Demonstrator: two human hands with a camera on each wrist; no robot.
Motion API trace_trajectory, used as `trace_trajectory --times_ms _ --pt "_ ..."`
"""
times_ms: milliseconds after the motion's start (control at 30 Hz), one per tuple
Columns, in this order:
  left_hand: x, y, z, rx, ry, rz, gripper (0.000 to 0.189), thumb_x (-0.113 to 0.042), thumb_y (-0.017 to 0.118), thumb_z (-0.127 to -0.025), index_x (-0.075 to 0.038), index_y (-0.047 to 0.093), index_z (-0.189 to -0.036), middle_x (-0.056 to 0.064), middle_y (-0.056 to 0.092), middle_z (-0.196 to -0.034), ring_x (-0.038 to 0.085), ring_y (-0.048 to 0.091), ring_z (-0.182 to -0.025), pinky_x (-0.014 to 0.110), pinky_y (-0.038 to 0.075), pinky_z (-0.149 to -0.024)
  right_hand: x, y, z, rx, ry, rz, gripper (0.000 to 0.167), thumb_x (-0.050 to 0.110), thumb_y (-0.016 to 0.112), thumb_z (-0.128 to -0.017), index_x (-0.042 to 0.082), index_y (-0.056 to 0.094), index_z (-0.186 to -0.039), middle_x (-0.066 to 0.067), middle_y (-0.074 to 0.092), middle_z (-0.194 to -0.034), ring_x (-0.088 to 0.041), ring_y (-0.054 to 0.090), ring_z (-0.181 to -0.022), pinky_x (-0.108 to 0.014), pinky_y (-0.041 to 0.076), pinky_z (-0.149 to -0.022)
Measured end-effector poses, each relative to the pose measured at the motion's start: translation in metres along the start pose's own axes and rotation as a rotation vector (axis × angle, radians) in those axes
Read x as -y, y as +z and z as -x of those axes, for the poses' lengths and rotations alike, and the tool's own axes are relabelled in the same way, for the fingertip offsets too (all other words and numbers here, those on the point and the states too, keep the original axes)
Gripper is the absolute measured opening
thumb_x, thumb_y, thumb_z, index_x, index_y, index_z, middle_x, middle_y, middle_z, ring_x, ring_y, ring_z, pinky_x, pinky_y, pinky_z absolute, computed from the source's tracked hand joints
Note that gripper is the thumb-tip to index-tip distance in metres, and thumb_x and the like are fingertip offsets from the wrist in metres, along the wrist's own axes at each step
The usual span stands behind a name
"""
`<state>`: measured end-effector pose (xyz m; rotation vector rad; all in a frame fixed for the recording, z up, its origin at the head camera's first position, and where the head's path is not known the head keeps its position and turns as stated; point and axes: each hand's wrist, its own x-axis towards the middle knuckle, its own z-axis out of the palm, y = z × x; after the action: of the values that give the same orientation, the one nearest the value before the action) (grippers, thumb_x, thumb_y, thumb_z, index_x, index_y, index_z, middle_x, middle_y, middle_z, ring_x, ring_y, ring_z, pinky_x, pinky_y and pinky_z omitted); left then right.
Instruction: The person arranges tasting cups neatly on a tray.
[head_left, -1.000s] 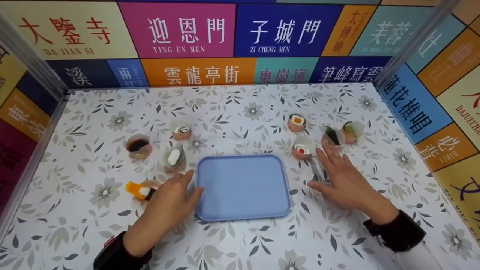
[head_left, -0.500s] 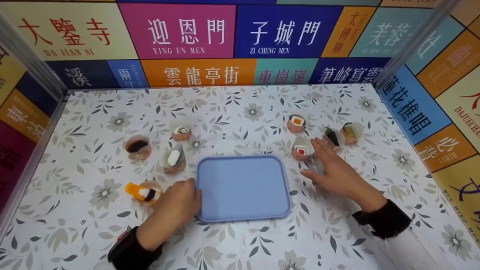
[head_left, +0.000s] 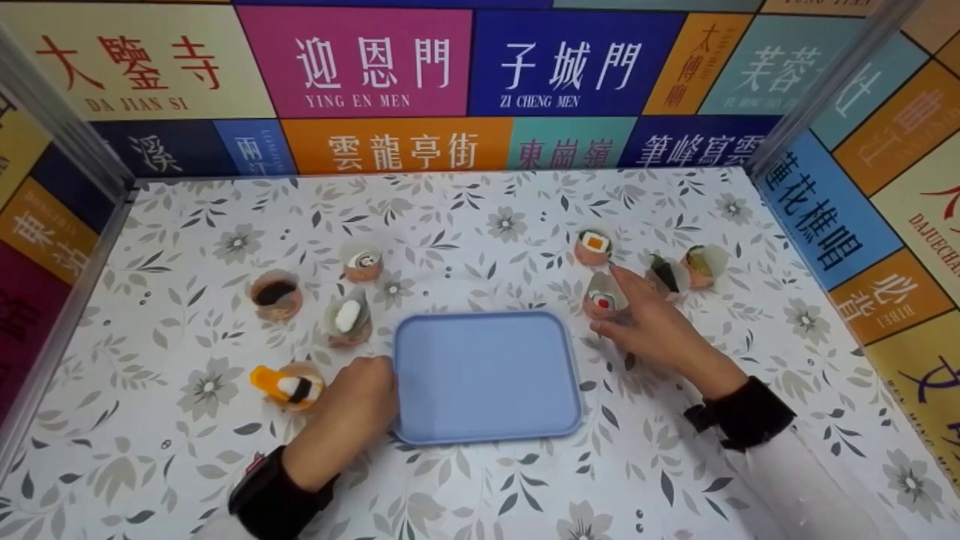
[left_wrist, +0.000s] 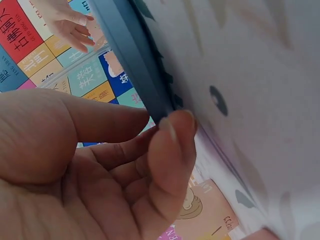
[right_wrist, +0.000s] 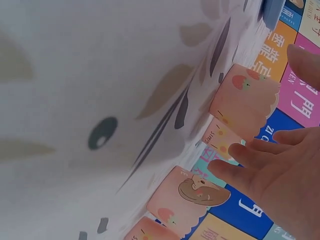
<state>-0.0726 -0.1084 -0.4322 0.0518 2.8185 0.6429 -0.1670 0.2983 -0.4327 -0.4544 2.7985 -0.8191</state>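
Observation:
A blue tray lies on the table; my left hand pinches its left edge. In the left wrist view the thumb and curled fingers meet at the tray's rim. At the right, my right hand spreads thumb and fingers about a pink paper cup that holds a toy sushi roll with a red centre. The right wrist view shows that hand's fingers extended beside the pink cup, the thumb lifted away from it.
Behind the right hand are cups with an orange-centred roll, a dark green piece and a light green piece. On the left are a dark-topped cup, a spiral roll, a white-topped cup and an orange-tailed sushi.
My left hand has moved right onto the tray's edge and its fingers have closed there. My right hand has moved left, to around the red-centred roll's cup. The tray stays in place.

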Motion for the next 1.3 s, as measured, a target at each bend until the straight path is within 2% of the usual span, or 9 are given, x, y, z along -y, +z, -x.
trace_trajectory --times_ms 233,500,800,1067,1300 --pt "-0.002 -0.001 0.0 -0.006 0.006 -0.008 0.02 -0.001 0.054 -0.098 -0.004 0.063 -0.08 0.018 0.063 -0.082 0.037 0.067 -0.08 0.047 0.053 -0.067 -0.003 0.002 -0.01 -0.043 0.015 0.002 0.093 0.03 0.077 -0.096 0.001 0.022 -0.165 -0.028 0.028 -0.165 -0.047 0.032 -0.149 -0.063 0.031 -0.116" --pt "-0.004 -0.002 -0.002 0.006 -0.014 -0.007 0.02 0.0 0.054 -0.098 -0.001 0.065 -0.083 0.019 0.062 -0.081 0.035 0.066 -0.077 0.045 0.052 -0.064 -0.006 0.004 -0.018 -0.056 0.047 -0.019 0.095 0.026 0.082 -0.092 -0.003 0.024 -0.163 -0.035 0.035 -0.159 -0.05 0.036 -0.145 -0.063 0.031 -0.116" --pt "-0.003 0.0 0.003 -0.055 0.015 -0.017 0.015 0.002 0.055 -0.096 0.001 0.065 -0.084 0.02 0.062 -0.081 0.039 0.066 -0.075 0.048 0.052 -0.061 -0.008 0.008 -0.026 -0.086 0.068 -0.088 0.092 0.023 0.086 -0.087 0.0 0.035 -0.16 -0.026 0.052 -0.149 -0.043 0.049 -0.138 -0.058 0.037 -0.112" --pt "-0.004 0.0 -0.001 -0.022 -0.006 -0.022 0.017 0.0 0.055 -0.096 0.0 0.067 -0.084 0.019 0.063 -0.082 0.038 0.067 -0.076 0.046 0.052 -0.06 -0.009 0.007 -0.027 -0.072 0.121 -0.068 0.082 0.029 0.083 -0.09 -0.003 0.041 -0.153 -0.029 0.052 -0.148 -0.045 0.051 -0.135 -0.058 0.041 -0.109" --pt "-0.004 -0.001 -0.001 0.002 -0.028 -0.02 0.017 -0.001 0.054 -0.097 0.0 0.068 -0.086 0.02 0.064 -0.086 0.039 0.068 -0.08 0.048 0.053 -0.062 -0.011 0.005 -0.025 -0.084 0.117 -0.074 0.079 0.033 0.081 -0.092 -0.002 0.043 -0.151 -0.03 0.054 -0.146 -0.046 0.052 -0.133 -0.058 0.043 -0.107"
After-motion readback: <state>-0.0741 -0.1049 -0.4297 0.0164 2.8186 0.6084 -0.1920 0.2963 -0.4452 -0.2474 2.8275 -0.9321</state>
